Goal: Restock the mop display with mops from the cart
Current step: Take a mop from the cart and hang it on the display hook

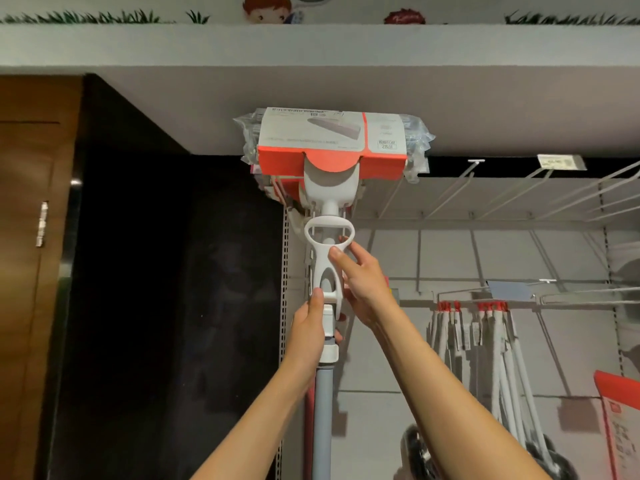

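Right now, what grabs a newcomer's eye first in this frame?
The mop head in its red and white card sleeve, raised high at the centre under the shelf top. Below it, the left hand grips the mop's shaft and the right hand holds the white wringer handle. Bare wire hooks stretch to the right.

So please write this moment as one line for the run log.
step: hanging mop on display | left hand: grips pole below handle | right hand: holds white handle | mop head: raised at top hooks
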